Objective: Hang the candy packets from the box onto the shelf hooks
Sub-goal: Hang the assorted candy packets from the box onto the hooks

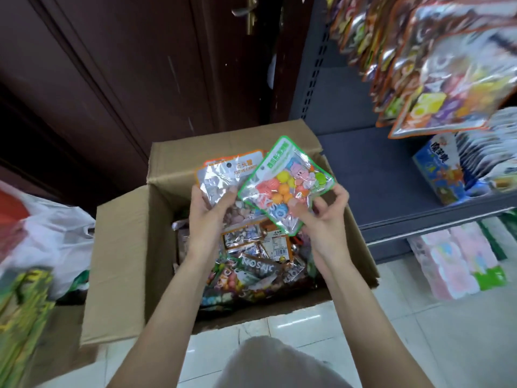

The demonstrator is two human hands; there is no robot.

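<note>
Head view: both hands are raised over an open cardboard box [126,247] that stands on the tiled floor [419,331] in the centre of the frame. The left hand [208,208] grips an orange-edged candy packet [223,177], thumb curled over its front and fingers behind it. The right hand [321,211] pinches a green-edged candy packet [285,183] at its lower right corner, thumb on the front; the clear packet shows yellow, orange, pink and blue sweets. The green-edged packet is tilted and overlaps the right side of the orange-edged one, and both are held above the box.

Inside the box, in the lower centre of the frame, lies a heap of more candy packets [251,270], jumbled at different angles.

At the upper right, rows of hanging packets [436,79] crowd the dark shelf unit [363,169], blurred. A blue carton [439,172] stands on the shelf board at the right edge. At the left edge sits a white plastic bag [56,233], with blurred green and yellow packs [22,317] below it. A dark wooden door [126,65] fills the upper left.
</note>
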